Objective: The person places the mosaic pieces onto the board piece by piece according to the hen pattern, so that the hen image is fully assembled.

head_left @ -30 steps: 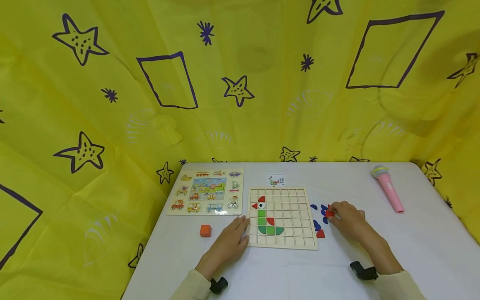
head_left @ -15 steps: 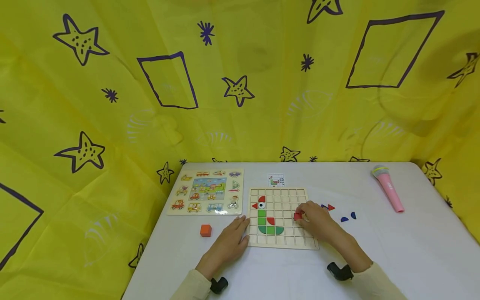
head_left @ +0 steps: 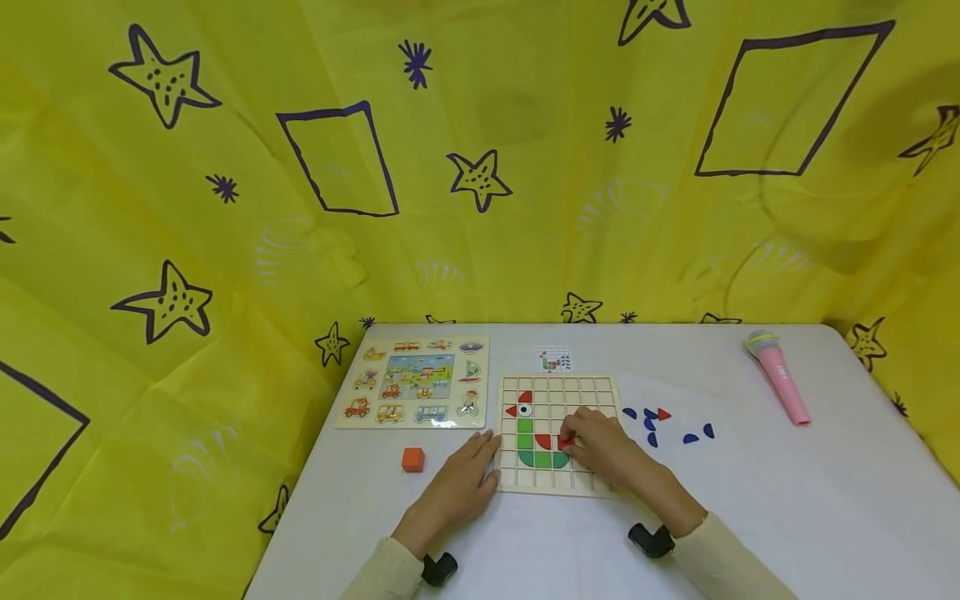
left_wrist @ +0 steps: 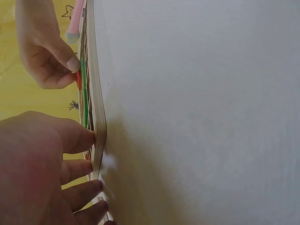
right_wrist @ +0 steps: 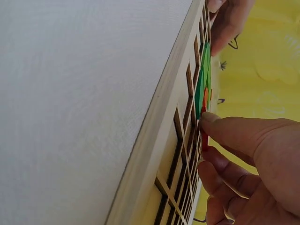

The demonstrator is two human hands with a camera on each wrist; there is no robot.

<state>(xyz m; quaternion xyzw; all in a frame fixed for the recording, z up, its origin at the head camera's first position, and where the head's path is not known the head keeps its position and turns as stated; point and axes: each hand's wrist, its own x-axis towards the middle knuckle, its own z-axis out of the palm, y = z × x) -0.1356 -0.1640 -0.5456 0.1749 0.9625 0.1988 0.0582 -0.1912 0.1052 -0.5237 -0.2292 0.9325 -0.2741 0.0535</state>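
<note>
My left hand [head_left: 467,482] rests at the left edge of a wooden grid board [head_left: 592,479], its fingertips touching the rim in the left wrist view. My right hand [head_left: 603,446] is over the board's grid and pinches a small red piece [right_wrist: 205,136] between thumb and fingers. That piece is just right of a red quarter-round piece [head_left: 543,442] and above a dark green corner piece [head_left: 559,460]. Green squares [head_left: 525,426], a white eye piece [head_left: 525,410] and red pieces form a bird-like shape on the left. The held piece's full shape is hidden by my fingers.
Loose blue half-round pieces [head_left: 691,438] and a red triangle [head_left: 664,414] lie right of the board. Behind it is a small picture card [head_left: 554,360]. A vehicle puzzle [head_left: 360,382] and an orange cube [head_left: 413,460] are left; a pink microphone [head_left: 782,383] lies far right.
My right hand has moved left from the loose pieces onto the board, carrying the red piece toward the bird-like shape. My left hand stays at the board's left edge.
</note>
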